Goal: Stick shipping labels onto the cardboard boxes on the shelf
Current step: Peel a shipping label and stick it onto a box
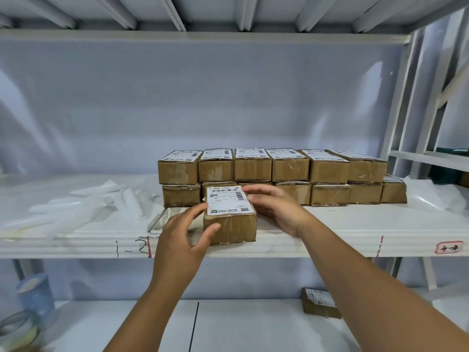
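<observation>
A small cardboard box (pixel 232 228) stands at the front edge of the white shelf (pixel 330 240), with a white shipping label (pixel 228 200) stuck on its top. My left hand (pixel 185 232) grips the box's left side, thumb on the front face and fingers at the label's left edge. My right hand (pixel 274 204) holds the box's right side, fingertips touching the label's far right corner. Behind it, several labelled cardboard boxes (pixel 272 165) are stacked in two rows.
Peeled white label backing strips (pixel 83 201) lie scattered on the shelf's left. A flat stack of labels (pixel 165 219) sits just left of the box. Lower down are one labelled box (pixel 321 303), tape rolls (pixel 20 329) and a blue cylinder (pixel 35 293). Shelf uprights (pixel 403 110) stand at right.
</observation>
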The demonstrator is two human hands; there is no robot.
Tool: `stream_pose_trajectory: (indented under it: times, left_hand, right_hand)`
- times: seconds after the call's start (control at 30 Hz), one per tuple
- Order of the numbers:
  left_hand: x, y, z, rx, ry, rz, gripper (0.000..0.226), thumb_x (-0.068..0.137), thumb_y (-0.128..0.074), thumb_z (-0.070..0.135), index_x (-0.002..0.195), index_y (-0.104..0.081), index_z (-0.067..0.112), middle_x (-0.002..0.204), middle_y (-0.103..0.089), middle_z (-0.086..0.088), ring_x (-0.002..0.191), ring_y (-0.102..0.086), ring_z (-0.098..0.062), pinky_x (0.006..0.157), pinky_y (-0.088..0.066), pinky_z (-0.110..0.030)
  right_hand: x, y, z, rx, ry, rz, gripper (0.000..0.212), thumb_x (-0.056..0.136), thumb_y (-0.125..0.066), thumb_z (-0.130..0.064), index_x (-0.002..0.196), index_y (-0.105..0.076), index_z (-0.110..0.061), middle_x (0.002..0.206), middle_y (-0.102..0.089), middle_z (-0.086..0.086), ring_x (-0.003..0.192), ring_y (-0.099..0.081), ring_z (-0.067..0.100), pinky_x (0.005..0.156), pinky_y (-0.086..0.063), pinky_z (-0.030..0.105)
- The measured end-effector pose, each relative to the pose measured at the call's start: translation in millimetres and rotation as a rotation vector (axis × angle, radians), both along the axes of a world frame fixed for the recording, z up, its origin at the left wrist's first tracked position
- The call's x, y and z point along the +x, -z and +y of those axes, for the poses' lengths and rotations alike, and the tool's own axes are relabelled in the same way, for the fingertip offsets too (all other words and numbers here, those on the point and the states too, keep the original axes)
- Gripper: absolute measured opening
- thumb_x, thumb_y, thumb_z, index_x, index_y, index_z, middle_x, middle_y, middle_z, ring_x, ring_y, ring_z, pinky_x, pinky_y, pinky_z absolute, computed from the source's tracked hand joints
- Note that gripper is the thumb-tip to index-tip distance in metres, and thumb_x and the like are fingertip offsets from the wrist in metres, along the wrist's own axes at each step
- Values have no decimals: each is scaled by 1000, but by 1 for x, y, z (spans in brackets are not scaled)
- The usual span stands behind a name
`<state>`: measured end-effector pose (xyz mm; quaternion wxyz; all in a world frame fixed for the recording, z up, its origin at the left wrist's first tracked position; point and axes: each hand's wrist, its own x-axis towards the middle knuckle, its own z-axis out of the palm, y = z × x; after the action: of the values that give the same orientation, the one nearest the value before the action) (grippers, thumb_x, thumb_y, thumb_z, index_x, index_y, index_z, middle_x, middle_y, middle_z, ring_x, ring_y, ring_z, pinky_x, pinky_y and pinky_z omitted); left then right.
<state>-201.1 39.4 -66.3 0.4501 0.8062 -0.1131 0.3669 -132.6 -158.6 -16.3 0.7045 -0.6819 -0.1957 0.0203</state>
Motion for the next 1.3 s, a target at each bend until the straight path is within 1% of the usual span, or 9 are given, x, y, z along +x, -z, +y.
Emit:
stream_pose_trajectory:
  times: [0.1,0.23,0.43,0.5,0.7,0.8,0.97,1.17,1.3]
  left_hand:
    - [0,2,0,-52,34,147,40,82,-65,40,122,-55,41,115,-62,16,111,-54,-5,92,-47,-32]
    - [-5,-2,-3,-75,38,179,44,82,-66,41,124,-58,32,116,-62,14,109,-55,-5,88,-43,-26]
    - [-21,-11,-17,-250,191,122,50,74,-75,42,120,-62,28,114,-65,13,105,-60,-2,93,-50,-32]
    - [-25,-14,-25,-265,230,102,61,66,-73,50,122,-61,28,115,-65,14,107,-60,-2,93,-50,-31]
    - [-36,-36,-58,-264,358,59,52,77,-76,28,126,-60,23,118,-65,11,109,-58,0,88,-51,-22]
    - [-35,-48,-78,-246,405,52,51,78,-74,24,127,-59,20,114,-66,11,104,-61,2,87,-51,-19]
    - [-27,-63,-119,-205,472,42,57,72,-74,33,126,-58,22,113,-67,10,102,-64,-4,91,-52,-36]
    - [-12,-80,-178,-52,528,6,57,78,-74,21,130,-51,28,122,-60,15,114,-54,2,100,-46,-32]
    - [1,-98,-220,143,470,-21,59,82,-71,26,134,-45,30,130,-56,10,124,-46,-6,100,-37,-22]
  right_hand:
    - [-5,-1,5,-58,164,-33,9,90,-62,-12,96,-66,-18,91,-70,0,82,-65,15,75,-52,24]
    - [-20,2,11,-324,415,-196,12,93,-58,-32,86,-67,-27,88,-69,-10,83,-63,14,77,-47,29]
    - [-70,14,5,-159,315,-274,40,84,-42,-65,107,-63,-41,108,-65,-23,101,-56,-16,84,-41,6]
    - [-81,21,-3,-105,295,-288,60,79,-47,-74,126,-55,-37,124,-60,-21,114,-51,-13,93,-41,9]
    - [-105,20,-32,1,318,-384,64,77,-76,-24,131,-45,-38,130,-57,-16,120,-53,1,87,-49,17]
    - [-110,12,-49,69,373,-434,62,75,-78,-23,129,-50,-35,130,-59,-9,120,-55,7,96,-49,28]
    - [-111,4,-81,106,484,-498,52,78,-69,-29,128,-55,-30,135,-56,-4,125,-52,14,104,-43,48]
    - [-113,-15,-126,152,634,-528,31,93,-58,-15,123,-54,-23,119,-58,-16,107,-58,-5,85,-49,18]
    - [-105,-38,-162,158,849,-510,18,94,-57,-24,111,-61,-23,106,-63,-16,97,-61,-1,82,-52,25]
